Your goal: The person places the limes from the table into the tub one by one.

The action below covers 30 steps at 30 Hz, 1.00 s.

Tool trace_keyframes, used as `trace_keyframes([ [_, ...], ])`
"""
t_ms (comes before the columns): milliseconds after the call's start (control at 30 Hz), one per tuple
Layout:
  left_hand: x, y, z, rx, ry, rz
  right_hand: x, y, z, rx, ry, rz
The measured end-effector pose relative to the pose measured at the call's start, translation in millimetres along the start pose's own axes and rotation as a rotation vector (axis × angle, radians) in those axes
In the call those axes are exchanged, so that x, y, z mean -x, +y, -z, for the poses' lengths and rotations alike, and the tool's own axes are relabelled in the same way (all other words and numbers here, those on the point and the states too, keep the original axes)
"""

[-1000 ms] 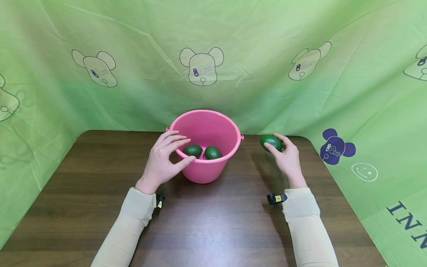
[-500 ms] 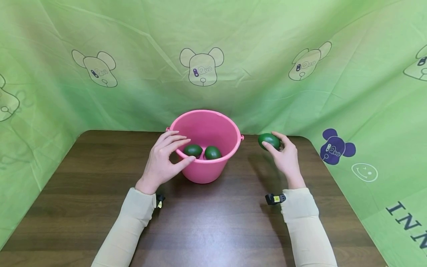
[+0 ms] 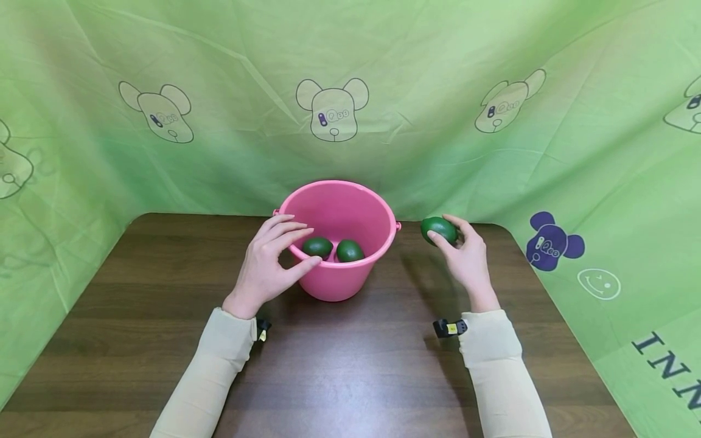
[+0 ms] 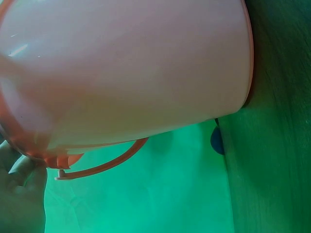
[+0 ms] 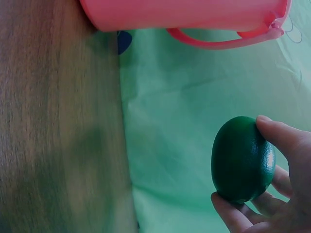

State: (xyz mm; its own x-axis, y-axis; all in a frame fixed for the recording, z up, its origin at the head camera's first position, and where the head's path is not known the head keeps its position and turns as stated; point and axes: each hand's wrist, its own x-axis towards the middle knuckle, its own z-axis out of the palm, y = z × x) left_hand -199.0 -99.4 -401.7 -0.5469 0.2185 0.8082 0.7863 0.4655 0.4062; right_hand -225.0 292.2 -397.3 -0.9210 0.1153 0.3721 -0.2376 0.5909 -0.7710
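A pink bucket (image 3: 334,283) stands toward the back of the table, and two dark green avocados (image 3: 317,247) lie inside it. My left hand (image 3: 266,261) rests at the bucket's left rim, thumb at the front and fingers reaching over the edge, spread apart. In the left wrist view, its fingers (image 4: 22,170) touch the rim beside the handle joint. To the right of the bucket, my right hand (image 3: 468,258) holds another avocado (image 3: 438,231) above the table. Thumb and fingertips pinch it at its two ends in the right wrist view, its smooth side (image 5: 240,160) showing.
The bucket's handle (image 5: 218,44) hangs down behind it. A brown wooden table (image 3: 334,371) lies under everything. Green cloth (image 3: 416,158) printed with bear heads rises behind the table and along both sides. Each wrist wears a small black camera (image 3: 450,328).
My right hand has shifted slightly left, toward the bucket, with the avocado still pinched. The left hand, the bucket and the two avocados inside have stayed in place.
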Motion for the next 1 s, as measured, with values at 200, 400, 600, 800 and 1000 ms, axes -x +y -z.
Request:
trace_keyframes([
  [200,-0.6,0.3,0.3,0.004,0.001,-0.001,1,-4,-2.0,-0.002,0.008,0.019],
  [400,-0.5,0.7,0.4,0.002,-0.001,0.003,2,-9,-3.8,-0.011,0.020,0.039],
  [600,0.0,-0.5,-0.3,0.004,0.000,0.002,1,-15,-5.3,-0.043,0.023,0.045],
  [800,-0.3,-0.3,0.2,0.001,-0.006,0.008,7,-39,-4.9,-0.076,0.017,0.063],
  [1000,-0.5,-0.3,0.5,0.000,-0.007,0.009,14,-63,-3.3,-0.104,0.011,0.073],
])
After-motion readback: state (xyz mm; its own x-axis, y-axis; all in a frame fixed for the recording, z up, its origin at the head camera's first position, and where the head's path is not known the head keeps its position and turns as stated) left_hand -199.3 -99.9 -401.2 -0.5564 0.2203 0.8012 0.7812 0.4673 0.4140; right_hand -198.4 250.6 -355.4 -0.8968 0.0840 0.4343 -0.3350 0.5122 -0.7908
